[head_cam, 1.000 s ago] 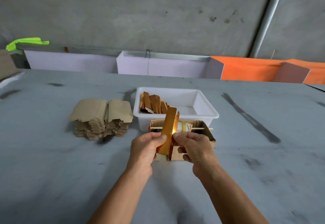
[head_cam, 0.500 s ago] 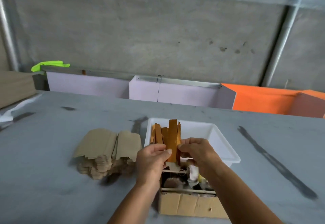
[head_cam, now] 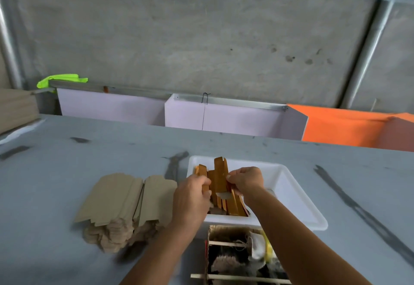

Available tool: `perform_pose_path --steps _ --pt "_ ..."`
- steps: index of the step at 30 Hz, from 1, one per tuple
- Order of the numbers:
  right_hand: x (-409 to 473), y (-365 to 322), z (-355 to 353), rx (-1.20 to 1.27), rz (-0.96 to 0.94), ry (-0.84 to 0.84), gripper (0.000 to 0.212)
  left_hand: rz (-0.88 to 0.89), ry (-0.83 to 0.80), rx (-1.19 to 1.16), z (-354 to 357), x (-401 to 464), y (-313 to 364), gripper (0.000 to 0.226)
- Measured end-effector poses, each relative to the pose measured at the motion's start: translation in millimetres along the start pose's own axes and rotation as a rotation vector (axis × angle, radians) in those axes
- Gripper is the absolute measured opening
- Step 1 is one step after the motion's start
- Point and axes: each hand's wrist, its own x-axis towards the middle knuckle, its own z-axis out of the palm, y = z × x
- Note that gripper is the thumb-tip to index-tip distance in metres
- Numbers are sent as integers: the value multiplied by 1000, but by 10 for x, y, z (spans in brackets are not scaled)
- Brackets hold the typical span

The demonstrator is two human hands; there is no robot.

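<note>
**Clerk:** Item one?

**Me:** Gold card piece (head_cam: 220, 176), one. It stands upright over the left half of the white tub (head_cam: 291, 195), and its top end is higher than anything else in there.

**Clerk:** Who has it?

**Me:** Both of my hands. My left hand (head_cam: 192, 197) has its fingers curled in on the piece's left edge. My right hand (head_cam: 245, 180) pinches the right edge between thumb and fingers. I cannot tell whether the lower end touches the tub floor, because my hands cover it.

**Clerk:** Item two?

**Me:** A row of gold pieces (head_cam: 235, 205) like it, leaning together in the tub's left end, just beside and behind the one I hold. I cannot count them. The right half of the tub shows bare white.

**Clerk:** Item three?

**Me:** A stack of brown cardboard blanks (head_cam: 125, 197), flat on the grey table (head_cam: 67, 172). It sits just left of the tub, near my left wrist.

**Clerk:** Item four?

**Me:** An open cardboard box (head_cam: 228, 232) against the tub's near rim, under my forearms. A thin wooden stick (head_cam: 226, 243) lies across it. The things inside are too blurred to list.

**Clerk:** Along the back?

**Me:** Lilac panels (head_cam: 224, 114) at the far table edge and an orange panel (head_cam: 347, 125) to their right. Something bright green (head_cam: 60, 80) is at the left end.
</note>
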Motion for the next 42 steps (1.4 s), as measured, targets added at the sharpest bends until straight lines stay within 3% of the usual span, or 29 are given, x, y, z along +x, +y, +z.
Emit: perform_pose_path --steps 6,9,15,23,27,33,42 --pt "170 150 167 -174 -14 -26 9 122 -119 269 61 72 -152 36" --pt "158 205 221 -290 -78 -33 12 205 -226 454 57 165 -127 41" --pt "141 264 244 -422 -171 -76 12 267 -363 725 70 307 -71 32" --pt "175 242 341 -542 -241 -107 15 204 -379 662 97 346 -149 27" --pt "181 248 373 -663 -293 -84 16 175 -359 549 104 288 -181 36" --pt "134 235 389 -695 -304 -146 13 144 -422 523 76 254 -160 26" --pt "147 218 232 -339 -246 -27 19 161 -414 414 8 217 -183 35"
